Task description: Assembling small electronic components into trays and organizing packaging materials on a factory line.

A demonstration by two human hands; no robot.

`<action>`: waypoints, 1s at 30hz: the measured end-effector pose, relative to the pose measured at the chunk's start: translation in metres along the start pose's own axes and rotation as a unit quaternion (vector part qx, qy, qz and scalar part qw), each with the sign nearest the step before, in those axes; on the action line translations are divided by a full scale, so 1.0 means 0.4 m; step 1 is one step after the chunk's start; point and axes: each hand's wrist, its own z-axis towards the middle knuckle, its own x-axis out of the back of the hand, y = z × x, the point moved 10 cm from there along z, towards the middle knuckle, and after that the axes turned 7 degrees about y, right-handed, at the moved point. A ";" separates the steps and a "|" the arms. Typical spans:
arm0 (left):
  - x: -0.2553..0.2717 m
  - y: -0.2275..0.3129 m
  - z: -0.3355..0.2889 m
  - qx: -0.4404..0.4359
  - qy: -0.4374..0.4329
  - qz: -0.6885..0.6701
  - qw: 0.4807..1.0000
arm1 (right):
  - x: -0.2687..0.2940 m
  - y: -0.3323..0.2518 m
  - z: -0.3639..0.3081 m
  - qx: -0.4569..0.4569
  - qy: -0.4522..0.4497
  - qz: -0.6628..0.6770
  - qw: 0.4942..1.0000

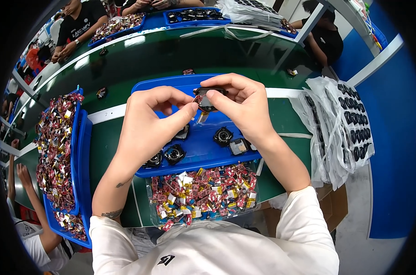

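Above the blue tray (196, 170), a black smartwatch case (207, 102) with its open inner side showing is held between my hands. My right hand (249, 103) grips its right edge, thumb on the grey inner face. At the left edge, my left hand (155, 110) is closed with thumb and forefinger on a small red circuit board (198, 98); its fingers partly hide the board. A yellow and white tab (202, 117) hangs below the case. Several more watch cases (223, 136) lie in the tray, some partly behind my wrists.
A clear tray of red circuit boards (205, 195) sits close to my body. Blue bins (82, 160) heaped with similar boards stand left. Stacked plastic trays of black parts (350, 121) are on the right. Across the green conveyor belt (171, 50), other people sit beside more blue trays (198, 22).
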 end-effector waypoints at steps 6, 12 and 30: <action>-0.045 -0.051 -0.010 0.133 -0.055 -0.217 0.966 | 0.004 -0.031 -0.021 0.052 0.030 -0.046 0.997; -0.024 -0.056 -0.002 0.132 -0.004 -0.192 0.973 | -0.002 -0.050 -0.027 0.077 0.017 -0.029 0.996; 0.061 -0.016 0.022 0.070 0.053 -0.167 0.982 | 0.272 0.083 0.245 0.063 0.144 -0.227 0.961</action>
